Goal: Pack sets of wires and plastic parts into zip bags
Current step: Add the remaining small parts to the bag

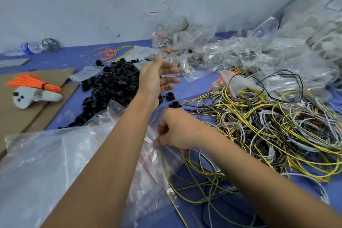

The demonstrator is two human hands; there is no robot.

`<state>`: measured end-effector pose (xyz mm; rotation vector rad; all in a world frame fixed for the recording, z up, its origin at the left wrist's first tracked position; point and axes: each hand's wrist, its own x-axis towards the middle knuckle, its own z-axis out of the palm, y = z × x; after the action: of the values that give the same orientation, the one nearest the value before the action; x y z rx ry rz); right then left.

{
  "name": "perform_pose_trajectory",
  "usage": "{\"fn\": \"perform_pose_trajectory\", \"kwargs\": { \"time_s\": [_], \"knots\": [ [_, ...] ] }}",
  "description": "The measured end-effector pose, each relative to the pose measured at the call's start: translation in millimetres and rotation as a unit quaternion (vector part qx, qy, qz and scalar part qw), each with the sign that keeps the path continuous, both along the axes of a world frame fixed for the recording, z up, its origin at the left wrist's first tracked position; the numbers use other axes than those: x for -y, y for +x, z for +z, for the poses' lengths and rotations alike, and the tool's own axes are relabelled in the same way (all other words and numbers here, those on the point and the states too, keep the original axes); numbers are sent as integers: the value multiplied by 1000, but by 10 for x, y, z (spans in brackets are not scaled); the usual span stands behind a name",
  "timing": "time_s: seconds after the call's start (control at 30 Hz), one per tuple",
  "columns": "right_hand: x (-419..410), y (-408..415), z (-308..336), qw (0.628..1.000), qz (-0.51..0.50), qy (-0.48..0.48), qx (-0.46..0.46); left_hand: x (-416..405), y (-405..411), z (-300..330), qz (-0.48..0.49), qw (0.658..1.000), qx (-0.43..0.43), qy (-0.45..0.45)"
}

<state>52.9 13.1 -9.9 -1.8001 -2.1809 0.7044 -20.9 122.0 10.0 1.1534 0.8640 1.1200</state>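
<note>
The table cover is showing blue. The plastic parts are appearing black, the wires yellow, grey and black. The tassel is showing orange.

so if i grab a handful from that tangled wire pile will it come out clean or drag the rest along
Probably drags. The wire pile is thin yellow, grey and black strands looped through each other, so neighbours likely follow. The strands look floppy and would likely droop. Loops already lie over the zip bag and may snag it.

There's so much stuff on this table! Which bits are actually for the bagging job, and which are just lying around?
For the job:
tangled wires
black plastic parts
empty zip bags
filled bags

Just lying about:
water bottle
grey handheld controller
cardboard sheets
</note>
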Motion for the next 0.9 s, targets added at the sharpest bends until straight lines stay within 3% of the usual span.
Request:
{"fn": "perform_pose_trajectory", "kwargs": {
  "time_s": [0.27,0.4,0.5,0.53,0.6,0.7,0.8,0.9],
  "knots": [
    [42,676,118,976,-151,137,-71,114,98,116,28,997,22,71],
    [159,970,106,939,-236,196,-154,215,251,54,101,986,50,123],
    [215,1077,45,911,-278,231,-198,340,351,-91,75,991,49,97],
    [239,1115,37,905,-289,253,-185,379,389,-161,63,992,17,104],
    [288,1180,62,891,-304,308,-140,424,416,-302,49,976,-128,170],
    [324,1307,131,875,-326,331,-138,424,406,-445,-6,900,-362,245],
    [337,1394,117,831,-362,250,-341,425,351,-459,53,866,-426,256],
    [389,1491,82,803,-379,250,-386,449,307,-485,188,849,-447,210]
  ]
}}
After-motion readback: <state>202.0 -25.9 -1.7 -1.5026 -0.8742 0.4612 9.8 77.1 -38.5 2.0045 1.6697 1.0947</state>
